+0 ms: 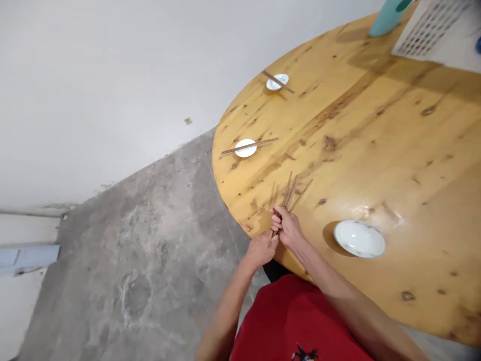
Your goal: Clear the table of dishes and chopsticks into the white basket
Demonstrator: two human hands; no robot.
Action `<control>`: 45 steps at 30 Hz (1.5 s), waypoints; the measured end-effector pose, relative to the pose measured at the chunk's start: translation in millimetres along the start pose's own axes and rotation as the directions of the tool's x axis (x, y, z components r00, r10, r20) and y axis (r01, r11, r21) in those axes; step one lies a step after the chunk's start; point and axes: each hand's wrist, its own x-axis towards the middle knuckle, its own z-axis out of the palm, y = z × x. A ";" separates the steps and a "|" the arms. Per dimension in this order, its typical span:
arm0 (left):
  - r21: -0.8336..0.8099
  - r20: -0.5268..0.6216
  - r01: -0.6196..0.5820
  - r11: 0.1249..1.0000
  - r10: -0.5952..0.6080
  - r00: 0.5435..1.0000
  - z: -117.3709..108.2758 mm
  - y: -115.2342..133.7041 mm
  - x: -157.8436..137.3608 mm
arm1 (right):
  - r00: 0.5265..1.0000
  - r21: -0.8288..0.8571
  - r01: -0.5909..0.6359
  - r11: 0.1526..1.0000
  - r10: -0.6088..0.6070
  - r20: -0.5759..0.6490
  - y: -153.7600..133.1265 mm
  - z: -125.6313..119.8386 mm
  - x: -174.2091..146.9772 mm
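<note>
Right hand [290, 226] closed round chopsticks [287, 196], long axis pointing forward from grip; left hand [264, 246] pinching near ends.

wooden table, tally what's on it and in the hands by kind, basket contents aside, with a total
Small white bowls: 2
Larger white dish: 1 (any nesting unclear)
White basket: 1
Teal container: 1
Chopstick sets laid across bowls: 2
Chopstick bunch in the hands: 1 (sticks overlap, too bunched to count)
Total: 8
</note>
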 end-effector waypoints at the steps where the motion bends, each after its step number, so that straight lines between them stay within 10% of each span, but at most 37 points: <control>1: 0.038 0.044 -0.036 0.999 0.034 0.998 -21.0 -7.2 10.3 | 0.999 0.008 0.026 1.000 -0.026 -0.020 0.5 7.4 8.3; 9: 0.484 -0.386 0.176 0.857 0.029 0.922 -187.8 -38.1 137.0 | 0.994 0.034 0.074 0.997 -0.071 -0.077 -18.7 54.8 49.2; 21: 0.788 -0.053 -0.109 0.607 0.243 0.969 -251.7 -72.6 271.6 | 0.943 0.134 0.249 0.959 -0.208 -0.260 -6.3 135.6 97.6; 28: 0.474 0.096 -0.294 0.830 0.283 0.954 -287.7 -97.1 233.9 | 0.784 0.113 0.523 0.845 -0.424 -0.453 -17.5 235.4 134.7; 33: 0.352 0.275 -0.429 0.832 0.346 0.897 -316.7 -115.2 208.8 | 0.687 0.000 0.592 0.806 -0.505 -0.522 -21.0 304.2 156.0; 41: 0.085 0.233 -0.426 0.901 0.397 0.888 -353.9 -141.5 241.9 | 0.581 -0.067 0.681 0.729 -0.593 -0.557 -29.4 360.6 196.3; 45: -0.272 0.173 -0.332 0.903 0.385 0.907 -358.1 -149.4 273.6 | 0.615 0.076 0.707 0.703 -0.557 -0.559 -52.6 382.0 221.5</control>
